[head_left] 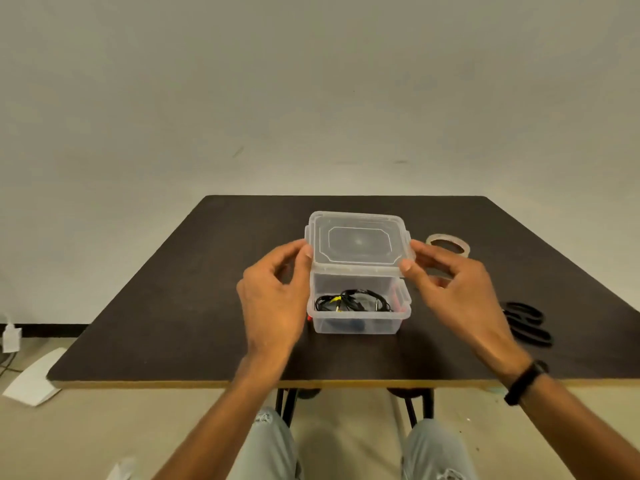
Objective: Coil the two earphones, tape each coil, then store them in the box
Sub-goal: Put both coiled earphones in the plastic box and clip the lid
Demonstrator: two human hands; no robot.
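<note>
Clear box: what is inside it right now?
Inside the clear box lies a coiled black cable with a yellow spot, plus something red at the right wall. Whether both earphones are there cannot be told. The lid, held by both hands, hides nothing.

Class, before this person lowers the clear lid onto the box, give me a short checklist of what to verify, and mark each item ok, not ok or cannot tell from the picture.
1. Both hands hold the clear plastic lid: ok. The left hand pinches its left edge, the right hand its right edge.
2. Black coiled earphones lie inside the clear plastic box: ok.
3. Both coils are in there: cannot tell, the cables overlap.
4. Each coil is taped: cannot tell; only some yellow shows.
5. No cable hangs over the box rim: ok.
6. The tape roll and black scissors lie clear of the box: ok.
</note>
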